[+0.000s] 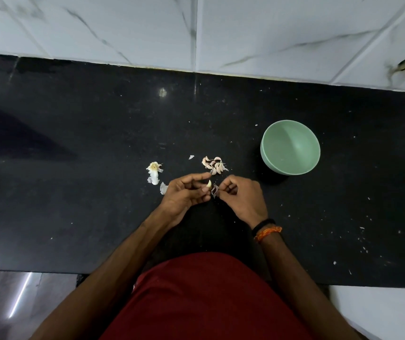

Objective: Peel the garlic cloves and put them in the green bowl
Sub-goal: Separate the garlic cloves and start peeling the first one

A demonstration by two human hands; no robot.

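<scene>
Black stone counter [73,192]: a dark, speckled worktop is seen across the middle of the view, dotted with small white flecks, most thickly toward the right.
Left hand [186,192]: held just above the counter near its front, fingers curled; a pale clove [208,184] is pinched between the thumb and fingertips.
Clove in hand: a bare, creamy surface is shown on its upper part; whether it is fully peeled cannot be told.
Right hand [242,195]: held just beside the left, fingers curled; a strip of papery skin [215,190] is pinched at the fingertips, close to the held clove.
Unpeeled cloves [215,165]: a small heap of pinkish cloves is lying on the counter just beyond both hands, between the husk remains and the bowl.
Green bowl [290,147]: standing upright on the counter to the right of the heap and well apart from the hands; no cloves are seen inside it.
Husk remains [154,171]: a white root end with papery skin is lying left of the heap; a further flake [163,188] is lying just beside the left hand.
Wrist bands [267,229]: a black band and an orange thread are worn on the right wrist.
Wall tiles [270,33]: white marble-patterned tiles are seen behind the counter.
Garment [208,298]: dark red cloth is seen at the bottom of the view.
</scene>
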